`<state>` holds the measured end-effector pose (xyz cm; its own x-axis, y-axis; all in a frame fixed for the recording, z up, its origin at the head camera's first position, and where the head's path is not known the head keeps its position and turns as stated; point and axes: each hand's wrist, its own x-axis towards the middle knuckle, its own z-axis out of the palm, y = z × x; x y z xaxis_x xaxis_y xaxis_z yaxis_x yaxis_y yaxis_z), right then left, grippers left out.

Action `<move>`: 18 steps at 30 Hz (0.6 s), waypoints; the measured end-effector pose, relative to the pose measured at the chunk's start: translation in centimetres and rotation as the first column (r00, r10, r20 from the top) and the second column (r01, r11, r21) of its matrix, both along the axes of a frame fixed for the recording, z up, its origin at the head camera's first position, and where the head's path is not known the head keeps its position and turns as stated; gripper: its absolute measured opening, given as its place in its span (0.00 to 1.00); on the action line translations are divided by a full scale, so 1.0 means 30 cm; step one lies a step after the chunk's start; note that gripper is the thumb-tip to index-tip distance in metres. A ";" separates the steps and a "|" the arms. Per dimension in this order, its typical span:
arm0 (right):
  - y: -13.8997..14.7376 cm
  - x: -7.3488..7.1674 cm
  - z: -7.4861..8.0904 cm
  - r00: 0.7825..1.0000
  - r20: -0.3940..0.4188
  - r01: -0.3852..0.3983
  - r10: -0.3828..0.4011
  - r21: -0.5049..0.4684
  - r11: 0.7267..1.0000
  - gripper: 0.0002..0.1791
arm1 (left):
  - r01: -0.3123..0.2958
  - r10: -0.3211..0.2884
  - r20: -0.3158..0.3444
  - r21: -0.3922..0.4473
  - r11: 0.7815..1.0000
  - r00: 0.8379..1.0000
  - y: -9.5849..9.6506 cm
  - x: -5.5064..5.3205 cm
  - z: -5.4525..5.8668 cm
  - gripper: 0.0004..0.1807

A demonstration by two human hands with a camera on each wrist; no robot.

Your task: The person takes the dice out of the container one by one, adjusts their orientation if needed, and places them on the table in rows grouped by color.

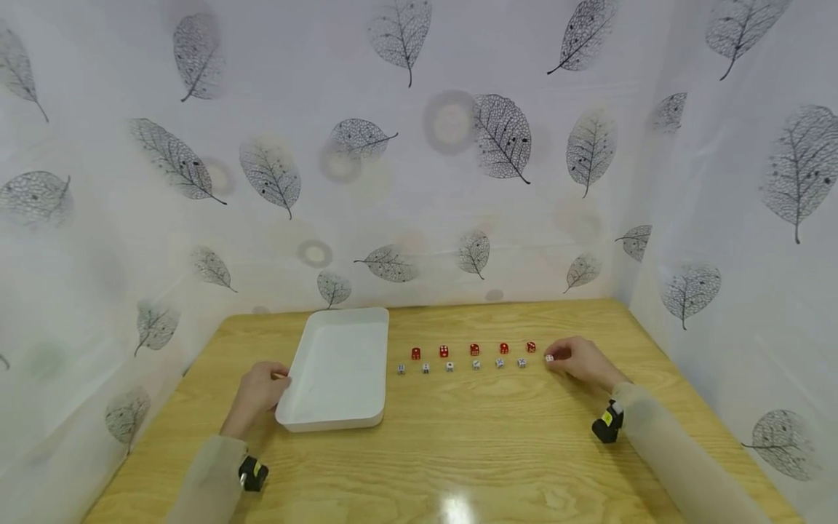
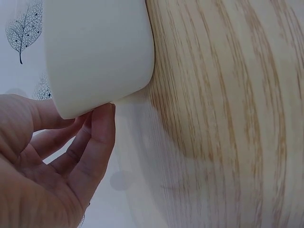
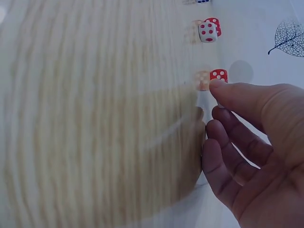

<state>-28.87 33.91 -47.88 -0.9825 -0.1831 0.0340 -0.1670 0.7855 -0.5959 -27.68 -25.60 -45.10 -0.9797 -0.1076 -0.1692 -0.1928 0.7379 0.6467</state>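
Note:
My left hand holds the left side of a shallow white rectangular tray. In the left wrist view the thumb and curled fingers pinch the edge of the tray. At the right end of the dice rows, my right hand pinches a small white die between thumb and fingers. That die is mostly hidden behind the thumb in the right wrist view, where a red die shows just beyond the thumb tip.
Several red dice form a row right of the tray. Nearer to me runs a row of several white dice. Everything stands on a wood-grain table, with leaf-printed white sheeting behind and at both sides.

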 end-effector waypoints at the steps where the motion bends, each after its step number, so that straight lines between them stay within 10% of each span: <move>1: 0.001 -0.002 -0.001 1.000 0.003 -0.006 0.006 0.003 1.000 0.09 | -0.001 0.001 0.001 -0.002 1.000 1.000 -0.001 -0.001 0.000 0.18; 18: -0.006 -0.010 -0.006 0.999 0.039 -0.015 0.015 0.004 1.000 0.11 | 0.003 -0.003 -0.039 0.009 1.000 0.999 0.001 0.005 0.000 0.18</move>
<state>-29.19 33.74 -48.08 -0.9803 -0.1976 -0.0054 -0.1550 0.7855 -0.5991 -27.52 -25.57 -45.11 -0.9858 -0.1036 -0.1322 -0.1655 0.7324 0.6604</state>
